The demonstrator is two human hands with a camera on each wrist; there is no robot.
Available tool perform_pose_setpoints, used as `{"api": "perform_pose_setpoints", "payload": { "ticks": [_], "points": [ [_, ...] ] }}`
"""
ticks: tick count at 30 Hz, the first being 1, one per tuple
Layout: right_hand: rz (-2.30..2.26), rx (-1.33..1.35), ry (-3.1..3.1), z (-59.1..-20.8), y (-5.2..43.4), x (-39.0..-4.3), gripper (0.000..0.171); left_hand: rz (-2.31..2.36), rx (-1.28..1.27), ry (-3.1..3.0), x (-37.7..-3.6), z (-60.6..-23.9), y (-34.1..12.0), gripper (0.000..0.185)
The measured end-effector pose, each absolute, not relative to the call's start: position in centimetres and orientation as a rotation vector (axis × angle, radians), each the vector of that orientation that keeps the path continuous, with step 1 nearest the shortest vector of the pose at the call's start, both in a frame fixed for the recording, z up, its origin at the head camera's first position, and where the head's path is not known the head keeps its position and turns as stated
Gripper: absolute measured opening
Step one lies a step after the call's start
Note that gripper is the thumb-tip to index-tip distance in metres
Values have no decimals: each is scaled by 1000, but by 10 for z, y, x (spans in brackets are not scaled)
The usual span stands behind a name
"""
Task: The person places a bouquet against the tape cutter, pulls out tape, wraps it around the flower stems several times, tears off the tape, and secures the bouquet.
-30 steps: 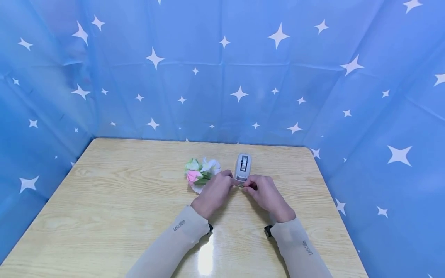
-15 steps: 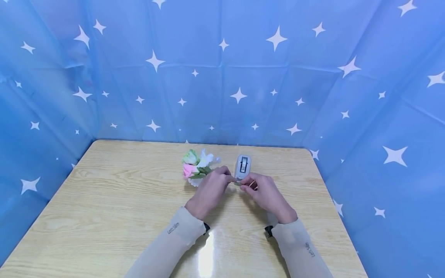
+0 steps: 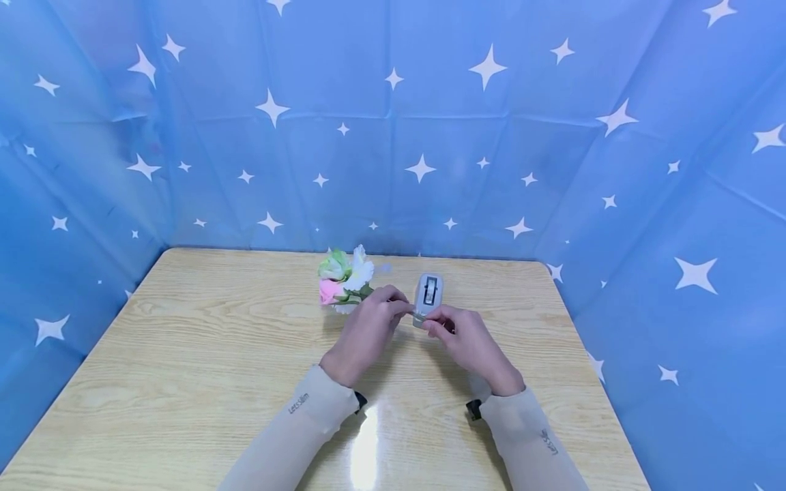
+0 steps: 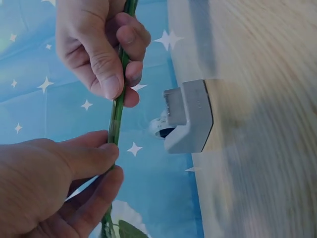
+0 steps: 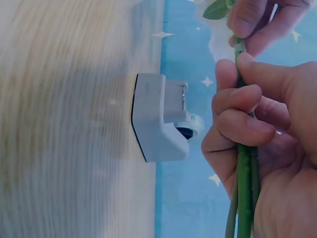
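A bunch of flowers (image 3: pixel 332 292), with pink, white and pale green heads, lies off to the left of my left hand (image 3: pixel 365 327). Its green stems (image 5: pixel 244 188) run through both hands. My left thumb and fingers pinch them just below the heads. Lower down, my right hand (image 3: pixel 468 339) holds the stems with curled fingers, the thumb pressing on them. Between the hands, a shiny clear band that looks like tape (image 4: pixel 114 130) lies on the stems. A grey tape dispenser (image 3: pixel 428 294) stands just beyond my fingertips, apart from them in both wrist views.
The wooden table (image 3: pixel 202 354) extends around the hands to its rounded far corners. A blue curtain with white stars (image 3: pixel 393 170) hangs behind the far edge and along both sides. Light glares off the tabletop between the forearms.
The flower heads have risen and shifted slightly left, along with my left hand. My right hand has stayed nearly in place. The dispenser has not moved on the table.
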State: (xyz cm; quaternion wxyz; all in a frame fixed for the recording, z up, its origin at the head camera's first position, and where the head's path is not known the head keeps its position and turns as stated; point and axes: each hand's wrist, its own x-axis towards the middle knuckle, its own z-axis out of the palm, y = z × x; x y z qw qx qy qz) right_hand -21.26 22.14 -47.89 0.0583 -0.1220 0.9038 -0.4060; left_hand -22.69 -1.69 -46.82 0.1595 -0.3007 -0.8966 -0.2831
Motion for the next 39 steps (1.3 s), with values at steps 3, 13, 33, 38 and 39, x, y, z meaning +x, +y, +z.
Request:
{"api": "perform_pose_setpoints", "payload": {
  "ticks": [3, 13, 33, 38, 39],
  "points": [
    [-1260, -371, 2747, -478, 220, -212, 18, -859, -841, -2502, -226, -465, -19, 17],
    [-1374, -307, 2807, -475, 216, -212, 20, -974, -805, -2287, -226, -460, -23, 10],
    [-1811, -356, 2761, -475, 195, -204, 20, -1186, -704, -2364, -229, -464, -20, 20],
    [-1885, -380, 2716, -476, 190, -203, 22, -1243, -692, -2301, -226, -460, -19, 18],
    [-1896, -382, 2708, -475, 189, -202, 21, -1249, -688, -2290, -226, -460, -19, 18]
  ]
}}
